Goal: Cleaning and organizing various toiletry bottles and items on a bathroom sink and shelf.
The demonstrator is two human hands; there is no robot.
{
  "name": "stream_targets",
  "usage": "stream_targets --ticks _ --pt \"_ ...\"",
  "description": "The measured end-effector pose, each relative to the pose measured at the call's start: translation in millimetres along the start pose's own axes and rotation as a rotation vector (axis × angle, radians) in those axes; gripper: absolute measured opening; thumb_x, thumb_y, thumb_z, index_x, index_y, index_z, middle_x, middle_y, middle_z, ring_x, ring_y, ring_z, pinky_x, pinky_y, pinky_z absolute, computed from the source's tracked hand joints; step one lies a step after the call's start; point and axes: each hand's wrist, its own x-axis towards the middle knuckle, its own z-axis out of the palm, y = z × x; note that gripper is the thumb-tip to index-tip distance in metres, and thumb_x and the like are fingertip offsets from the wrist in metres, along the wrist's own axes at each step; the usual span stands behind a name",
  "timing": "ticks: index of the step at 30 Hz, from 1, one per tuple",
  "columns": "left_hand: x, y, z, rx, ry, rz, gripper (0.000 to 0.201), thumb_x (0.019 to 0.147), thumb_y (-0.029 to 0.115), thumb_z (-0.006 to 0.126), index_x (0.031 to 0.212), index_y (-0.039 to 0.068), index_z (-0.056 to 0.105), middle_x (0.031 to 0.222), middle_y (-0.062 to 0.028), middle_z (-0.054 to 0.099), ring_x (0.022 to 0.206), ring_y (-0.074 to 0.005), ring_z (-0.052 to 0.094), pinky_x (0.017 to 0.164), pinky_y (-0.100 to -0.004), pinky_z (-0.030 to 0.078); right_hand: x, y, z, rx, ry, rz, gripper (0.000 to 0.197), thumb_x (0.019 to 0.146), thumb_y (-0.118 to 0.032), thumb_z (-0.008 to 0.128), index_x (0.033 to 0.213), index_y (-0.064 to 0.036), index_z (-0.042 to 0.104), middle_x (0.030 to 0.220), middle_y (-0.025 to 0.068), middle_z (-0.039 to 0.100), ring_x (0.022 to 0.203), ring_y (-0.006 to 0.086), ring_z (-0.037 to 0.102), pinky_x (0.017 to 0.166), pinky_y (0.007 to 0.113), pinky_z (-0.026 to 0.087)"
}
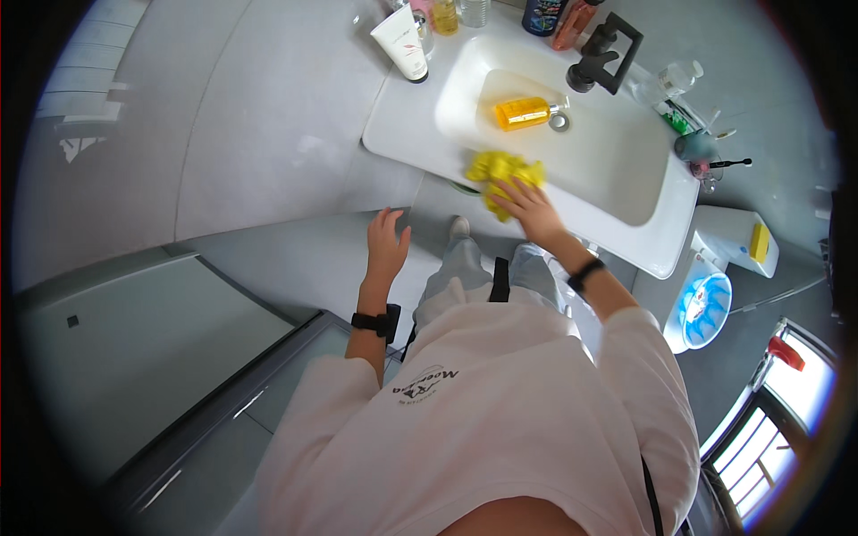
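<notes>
A crumpled yellow cloth (502, 171) lies over the front rim of the white sink (420, 134), its far edge reaching toward the basin. My right hand (529, 213) presses down on the cloth with its fingers against it; the fingertips are partly lost in the folds. Away to the left, my left hand (387, 241) hangs in the air with its fingers apart and holds nothing. Inside the basin, an amber bottle with a pump top (523, 113) rests on its side next to the drain (559, 122).
A black faucet (601, 67) rises behind the basin. Near the sink's back left corner stands a white tube (400, 45), with several bottles beyond. Toothbrushes and a cup (695, 147) sit at the right end. A toilet (684, 304) with blue water is at the right.
</notes>
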Motion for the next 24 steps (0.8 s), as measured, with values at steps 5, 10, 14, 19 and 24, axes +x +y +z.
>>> stream_targets --ticks 5,10,14,19,24 --pt "31 -13 -1 0.014 -0.069 0.114 0.034 0.076 0.012 0.060 0.108 0.004 0.049 0.118 -0.0206 0.045 0.109 -0.0365 0.042 0.091 -0.0443 0.034 -123 28 -8 0.005 0.086 0.359 0.066 0.066 0.008 0.051 0.126 -0.0151 0.043 0.137 0.0090 0.032 0.126 0.0335 0.030 0.103 0.042 0.029" --pt "47 -14 -11 -0.025 -0.070 0.222 0.035 0.075 0.012 0.060 0.107 0.005 0.049 0.116 -0.0201 0.046 0.109 -0.0356 0.042 0.090 -0.0469 0.033 -101 19 0 0.085 0.205 0.385 0.066 0.065 0.009 0.051 0.126 -0.0153 0.044 0.137 0.0080 0.033 0.125 0.0339 0.030 0.102 0.041 0.031" --pt "42 -20 -18 -0.079 -0.103 0.209 0.035 0.076 0.010 0.059 0.110 0.005 0.049 0.119 -0.0194 0.045 0.111 -0.0354 0.041 0.093 -0.0435 0.032 12 -24 11 0.141 0.193 0.187 0.067 0.066 0.007 0.049 0.127 -0.0172 0.041 0.137 0.0082 0.033 0.125 0.0342 0.030 0.101 0.043 0.031" --pt "41 -29 -23 -0.094 -0.119 0.268 0.037 0.077 0.012 0.059 0.112 0.005 0.048 0.119 -0.0203 0.045 0.110 -0.0360 0.041 0.093 -0.0433 0.033 163 -88 32 0.105 0.172 0.152 0.053 0.076 -0.005 0.048 0.128 -0.0162 0.039 0.140 0.0063 0.027 0.130 0.0306 0.022 0.100 0.050 0.027" --pt "43 -25 -36 -0.151 -0.174 0.183 0.037 0.079 0.010 0.056 0.114 0.005 0.046 0.120 -0.0193 0.044 0.112 -0.0359 0.040 0.095 -0.0416 0.032 188 -113 14 0.094 0.179 0.314 0.049 0.074 -0.008 0.055 0.121 -0.0174 0.044 0.135 0.0043 0.034 0.125 0.0266 0.030 0.095 0.044 0.035"
